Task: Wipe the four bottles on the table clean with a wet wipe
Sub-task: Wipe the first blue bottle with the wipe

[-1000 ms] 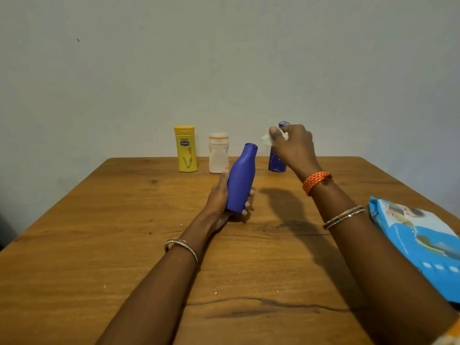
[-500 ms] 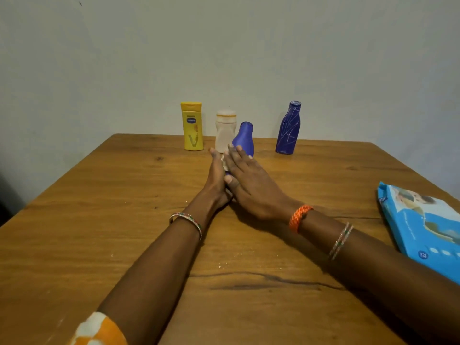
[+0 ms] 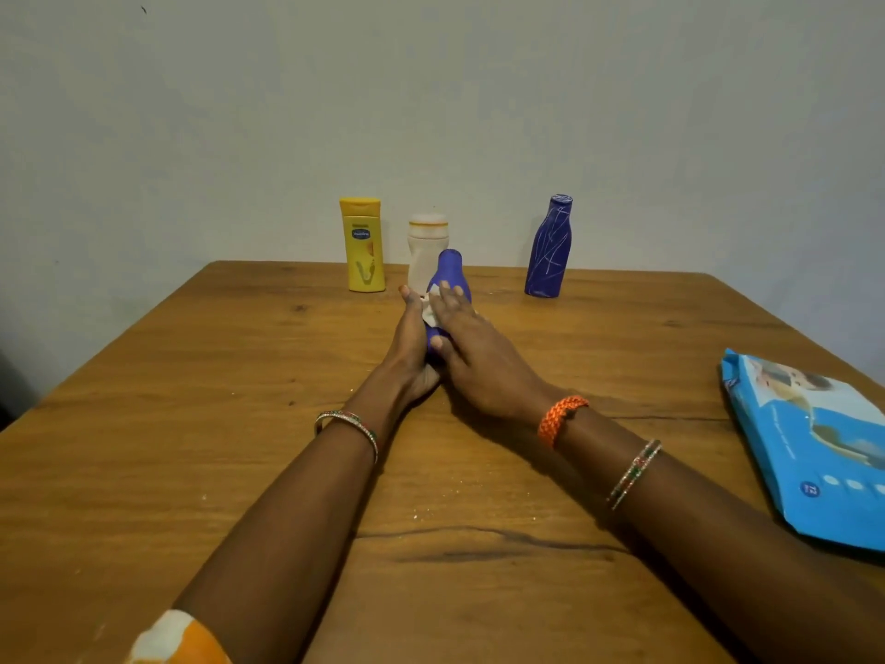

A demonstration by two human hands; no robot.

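Plain blue bottle (image 3: pixel 449 280): centre frame, held between my hands above wooden table (image 3: pixel 191 424), cap end pointing away toward upper frame, long axis running near-to-far, tilted slightly right. My left hand (image 3: pixel 412 347) cradles left side, fingers extended along body; whether they curl behind, cannot tell. My right hand (image 3: pixel 474 357) lies on top, fingers flat, pressing white wet wipe (image 3: pixel 432 312) against body. Judgement: wipe stroke should follow long axis toward cap. Yellow Vaseline bottle (image 3: pixel 362 245), white bottle (image 3: pixel 426 246), scratched blue bottle (image 3: pixel 550 246) upright at far edge.
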